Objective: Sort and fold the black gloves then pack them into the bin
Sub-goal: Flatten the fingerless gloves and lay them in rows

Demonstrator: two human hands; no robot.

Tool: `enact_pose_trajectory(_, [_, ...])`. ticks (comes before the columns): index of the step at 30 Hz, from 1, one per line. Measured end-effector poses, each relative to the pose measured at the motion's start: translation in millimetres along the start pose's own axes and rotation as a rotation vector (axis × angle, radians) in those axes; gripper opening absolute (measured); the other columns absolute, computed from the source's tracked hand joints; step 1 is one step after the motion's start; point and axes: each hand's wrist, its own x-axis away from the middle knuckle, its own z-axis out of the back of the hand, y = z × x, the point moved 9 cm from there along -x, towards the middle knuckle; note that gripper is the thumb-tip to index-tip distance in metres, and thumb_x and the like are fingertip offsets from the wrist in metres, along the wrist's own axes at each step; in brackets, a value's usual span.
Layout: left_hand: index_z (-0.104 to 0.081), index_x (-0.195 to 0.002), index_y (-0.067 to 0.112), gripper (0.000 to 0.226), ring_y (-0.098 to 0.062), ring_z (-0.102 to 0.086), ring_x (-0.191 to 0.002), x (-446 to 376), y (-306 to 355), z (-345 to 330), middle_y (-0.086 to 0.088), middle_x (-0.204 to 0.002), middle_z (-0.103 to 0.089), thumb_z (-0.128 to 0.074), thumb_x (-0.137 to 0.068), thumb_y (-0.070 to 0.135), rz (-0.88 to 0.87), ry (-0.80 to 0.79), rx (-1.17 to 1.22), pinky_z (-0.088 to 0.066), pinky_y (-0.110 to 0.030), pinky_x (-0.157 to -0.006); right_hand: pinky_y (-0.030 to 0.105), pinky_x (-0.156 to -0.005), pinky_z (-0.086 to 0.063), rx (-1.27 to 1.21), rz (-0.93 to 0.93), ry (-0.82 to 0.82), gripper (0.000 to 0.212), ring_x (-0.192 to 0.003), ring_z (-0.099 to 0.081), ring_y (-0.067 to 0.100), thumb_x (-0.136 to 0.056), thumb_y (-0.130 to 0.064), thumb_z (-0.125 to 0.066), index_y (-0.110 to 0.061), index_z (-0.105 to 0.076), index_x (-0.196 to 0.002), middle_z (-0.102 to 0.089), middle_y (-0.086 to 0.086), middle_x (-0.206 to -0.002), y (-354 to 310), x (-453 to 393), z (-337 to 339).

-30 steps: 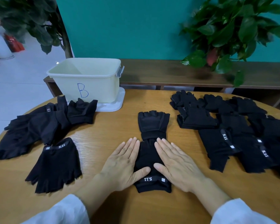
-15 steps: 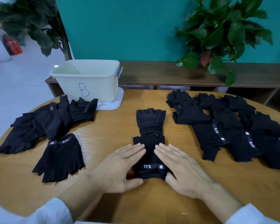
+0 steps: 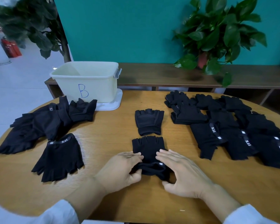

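Observation:
A black fingerless glove (image 3: 149,147) lies in front of me on the round wooden table (image 3: 113,130). My left hand (image 3: 121,170) pinches its cuff at the left, thumb under the raised edge. My right hand (image 3: 183,173) holds the cuff's right side, fingers on top and thumb below. A second black glove (image 3: 149,122) lies flat just beyond it. The pale bin (image 3: 86,81) marked "B" stands at the back left, its visible inside bare.
A heap of black gloves (image 3: 39,126) and one spread glove (image 3: 60,157) lie at the left. Rows of black gloves (image 3: 233,131) cover the right side. A wooden bench (image 3: 168,75) with a potted plant (image 3: 217,34) runs behind the table.
Both hands slid back from lying flat on the near glove to its cuff and took hold of it. The cuff edge is now lifted off the table.

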Motion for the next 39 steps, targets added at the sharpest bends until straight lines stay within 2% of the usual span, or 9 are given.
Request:
enact_pose_trajectory(5, [-0.060, -0.114, 0.024, 0.053, -0.002, -0.055, -0.110, 6.9, 2.7, -4.9, 0.009, -0.114, -0.066, -0.029, -0.092, 0.061, 0.099, -0.041, 0.252, -0.043, -0.028, -0.103, 0.020, -0.116, -0.024, -0.181, -0.094, 0.165, 0.051, -0.135, -0.026, -0.012, -0.092, -0.032, -0.065, -0.027, -0.050, -0.140, -0.040, -0.021, -0.143, 16.4, 4.6, -0.4])
enact_pose_trajectory(9, [-0.055, -0.126, 0.032, 0.057, 0.004, -0.056, -0.117, 10.1, -5.1, -2.2, 0.023, -0.121, -0.065, -0.064, -0.080, 0.065, 0.232, -0.027, 0.702, -0.042, -0.013, -0.099, 0.028, -0.086, -0.052, -0.386, -0.296, 0.369, 0.030, -0.100, -0.064, 0.000, -0.089, -0.032, -0.068, -0.029, -0.067, -0.119, -0.070, -0.020, -0.109, 39.1, 4.3, 6.6])
enact_pose_trajectory(14, [-0.067, -0.103, 0.029, 0.025, 0.000, -0.065, -0.101, -2.6, -31.9, 0.0, 0.017, -0.102, -0.072, -0.068, -0.085, 0.047, 0.409, 0.150, 0.684, -0.051, -0.028, -0.093, 0.031, -0.064, -0.051, -0.474, -0.504, 0.491, 0.026, -0.066, -0.063, 0.012, -0.089, -0.045, -0.063, -0.021, -0.071, -0.090, -0.069, -0.006, -0.071, 54.6, -6.2, 8.2])
enact_pose_trajectory(18, [-0.064, -0.107, -0.003, 0.063, -0.028, -0.064, -0.098, -12.0, -44.8, 1.1, -0.017, -0.100, -0.067, -0.059, -0.090, 0.057, 0.531, 0.252, 0.609, -0.052, -0.050, -0.089, 0.033, -0.074, -0.053, -0.448, -0.603, 0.521, 0.038, -0.079, -0.066, 0.012, -0.091, -0.048, -0.060, -0.016, -0.071, -0.109, -0.072, -0.005, -0.083, 59.5, -15.9, 8.2])
enact_pose_trajectory(19, [-0.063, -0.093, -0.004, 0.054, -0.026, -0.066, -0.084, -13.5, -49.6, 0.0, -0.015, -0.111, -0.050, -0.059, -0.092, 0.050, 0.557, 0.278, 0.586, -0.053, -0.044, -0.077, 0.034, -0.074, -0.053, -0.432, -0.621, 0.517, 0.039, -0.078, -0.065, 0.013, -0.091, -0.049, -0.059, -0.017, -0.071, -0.111, -0.072, -0.004, -0.081, 59.7, -18.2, 8.9])
enact_pose_trajectory(20, [-0.059, -0.078, 0.002, 0.047, -0.021, -0.061, -0.067, -14.6, -53.7, -1.6, 0.009, -0.067, -0.037, -0.059, -0.092, 0.047, 0.586, 0.282, 0.567, -0.049, -0.036, -0.064, 0.035, -0.073, -0.053, -0.414, -0.643, 0.510, 0.039, -0.077, -0.065, 0.014, -0.092, -0.050, -0.058, -0.018, -0.070, -0.111, -0.071, -0.004, -0.079, 60.5, -20.3, 9.1])
enact_pose_trajectory(21, [-0.057, -0.073, 0.004, 0.046, -0.017, -0.057, -0.064, -15.8, -58.5, -3.6, -0.006, -0.065, -0.059, -0.060, -0.092, 0.047, 0.609, 0.295, 0.561, -0.048, -0.034, -0.060, 0.035, -0.073, -0.053, -0.393, -0.666, 0.500, 0.039, -0.077, -0.064, 0.015, -0.092, -0.050, -0.057, -0.019, -0.070, -0.112, -0.070, -0.004, -0.077, 61.1, -22.0, 9.4])
enact_pose_trajectory(25, [-0.069, -0.113, 0.006, 0.051, -0.014, -0.066, -0.098, -14.6, -73.0, -7.3, -0.003, -0.104, -0.073, -0.067, -0.087, 0.050, 0.731, 0.394, 0.507, -0.054, -0.028, -0.087, 0.032, -0.071, -0.050, -0.278, -0.736, 0.448, 0.037, -0.076, -0.063, 0.017, -0.093, -0.052, -0.055, -0.022, -0.067, -0.111, -0.067, -0.003, -0.073, 61.9, -26.2, 8.9])
enact_pose_trajectory(39, [-0.066, -0.106, 0.019, 0.020, -0.002, -0.056, -0.087, -3.3, -35.2, 38.4, 0.008, -0.097, -0.060, -0.057, -0.096, 0.034, 0.531, 0.590, 0.206, -0.040, -0.010, -0.070, 0.034, -0.077, -0.053, 0.012, -0.378, 0.753, 0.027, -0.094, -0.064, 0.020, -0.090, -0.030, -0.061, -0.012, -0.069, -0.109, -0.068, -0.001, -0.103, 35.0, -5.3, 57.4])
